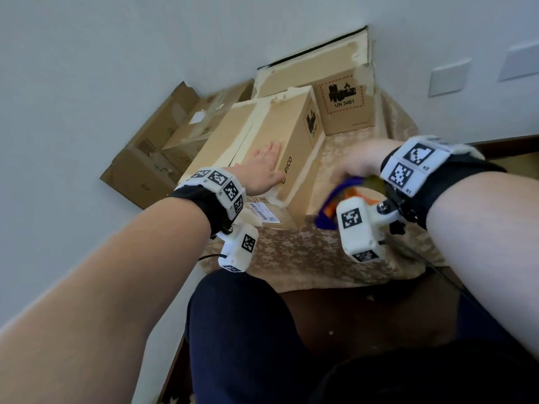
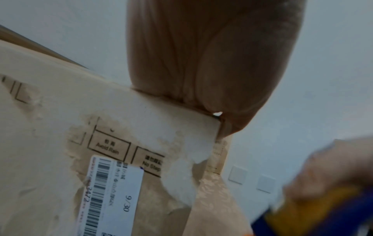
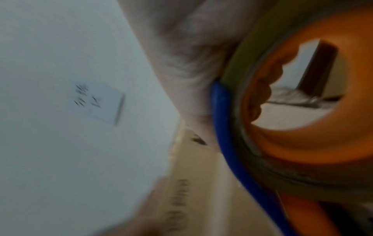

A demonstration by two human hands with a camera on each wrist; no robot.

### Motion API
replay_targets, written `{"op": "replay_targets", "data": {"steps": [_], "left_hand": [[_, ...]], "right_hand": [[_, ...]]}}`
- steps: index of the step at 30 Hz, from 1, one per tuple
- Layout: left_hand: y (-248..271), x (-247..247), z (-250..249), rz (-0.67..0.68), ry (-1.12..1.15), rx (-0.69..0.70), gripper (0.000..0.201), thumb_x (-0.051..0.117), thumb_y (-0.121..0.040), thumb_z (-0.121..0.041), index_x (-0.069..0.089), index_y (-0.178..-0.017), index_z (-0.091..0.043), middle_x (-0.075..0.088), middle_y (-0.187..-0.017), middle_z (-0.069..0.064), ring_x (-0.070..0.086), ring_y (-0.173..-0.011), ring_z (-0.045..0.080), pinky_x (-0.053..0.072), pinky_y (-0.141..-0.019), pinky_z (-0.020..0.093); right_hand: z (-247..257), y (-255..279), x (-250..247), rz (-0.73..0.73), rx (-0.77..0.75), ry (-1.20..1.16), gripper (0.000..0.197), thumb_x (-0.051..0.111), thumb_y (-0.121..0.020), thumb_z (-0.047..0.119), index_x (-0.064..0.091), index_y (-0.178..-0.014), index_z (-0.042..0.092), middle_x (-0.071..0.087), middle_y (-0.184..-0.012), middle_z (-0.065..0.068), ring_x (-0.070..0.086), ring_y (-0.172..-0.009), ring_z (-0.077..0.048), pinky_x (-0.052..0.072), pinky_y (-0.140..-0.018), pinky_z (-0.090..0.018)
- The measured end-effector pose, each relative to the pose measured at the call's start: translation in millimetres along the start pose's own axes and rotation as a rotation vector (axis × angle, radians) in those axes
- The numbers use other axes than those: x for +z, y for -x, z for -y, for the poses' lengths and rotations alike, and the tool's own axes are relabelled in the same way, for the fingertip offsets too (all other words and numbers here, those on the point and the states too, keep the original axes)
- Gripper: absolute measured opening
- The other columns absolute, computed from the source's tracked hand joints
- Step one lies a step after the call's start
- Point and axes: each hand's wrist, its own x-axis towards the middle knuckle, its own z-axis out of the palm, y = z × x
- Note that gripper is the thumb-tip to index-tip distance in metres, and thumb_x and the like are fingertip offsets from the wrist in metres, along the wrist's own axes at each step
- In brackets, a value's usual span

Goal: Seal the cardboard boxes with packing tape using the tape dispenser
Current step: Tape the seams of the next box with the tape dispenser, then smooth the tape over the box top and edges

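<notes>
A brown cardboard box [image 1: 256, 135] marked "pico" lies on the table, its flaps down and old pale tape along its edges. My left hand [image 1: 264, 167] rests flat on the box top near its front right edge, fingers straight; the left wrist view shows the palm [image 2: 212, 60] pressing the top edge above a barcode label [image 2: 113, 194]. My right hand [image 1: 358, 164] grips a blue and orange tape dispenser [image 1: 335, 202] just right of the box, blurred. In the right wrist view the orange tape core [image 3: 302, 143] and blue frame [image 3: 232, 143] fill the right side.
A second box [image 1: 344, 106] with a UN 3481 label stands behind on the patterned tablecloth [image 1: 306, 252]. More open cardboard boxes [image 1: 163, 147] lie on the floor to the left, against the white wall. My dark-trousered legs [image 1: 248, 330] are below the table's front edge.
</notes>
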Motion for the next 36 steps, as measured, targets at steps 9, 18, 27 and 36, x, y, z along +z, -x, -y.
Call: {"op": "replay_targets", "data": {"steps": [9,18,27,36], "left_hand": [[-6,2,-2,-0.036,0.031,-0.017,0.09,0.05,-0.089,-0.032,-0.015,-0.151,-0.019,-0.01,-0.16,0.008,-0.005,-0.147,0.029,0.006,-0.119,0.051],[-6,4,-9,-0.08,0.064,-0.058,0.105,0.065,-0.081,-0.025,-0.013,-0.151,-0.028,-0.011,-0.16,-0.001,-0.005,-0.147,0.027,0.011,-0.116,0.058],[15,-20,12,0.06,0.075,0.155,0.121,0.075,-0.074,-0.049,-0.013,-0.152,-0.02,-0.013,-0.16,-0.001,-0.005,-0.147,0.018,0.005,-0.119,0.036],[26,-4,58,-0.147,-0.041,0.307,0.106,0.078,-0.076,-0.024,0.005,-0.153,-0.022,0.011,-0.16,-0.003,0.028,-0.141,0.017,0.028,-0.111,0.029]], "right_hand": [[-14,-16,9,-0.108,0.05,0.076,0.025,0.04,-0.102,0.026,0.058,-0.106,0.008,0.058,-0.107,-0.012,0.05,-0.083,-0.026,0.035,-0.073,-0.028],[9,-19,-10,-0.602,0.077,-0.292,0.035,0.045,-0.087,0.035,0.044,-0.06,0.013,0.048,-0.062,-0.004,0.045,-0.055,-0.023,0.03,-0.051,-0.027],[70,-29,-16,-0.697,-0.319,0.057,0.017,0.049,-0.089,0.031,0.047,-0.076,0.02,0.052,-0.074,0.0,0.052,-0.092,-0.032,0.036,-0.078,-0.038],[106,-69,10,-0.566,-0.438,0.261,0.038,0.057,-0.093,0.033,0.058,-0.129,0.022,0.042,-0.134,-0.012,0.03,-0.128,-0.032,0.028,-0.106,-0.038]]}}
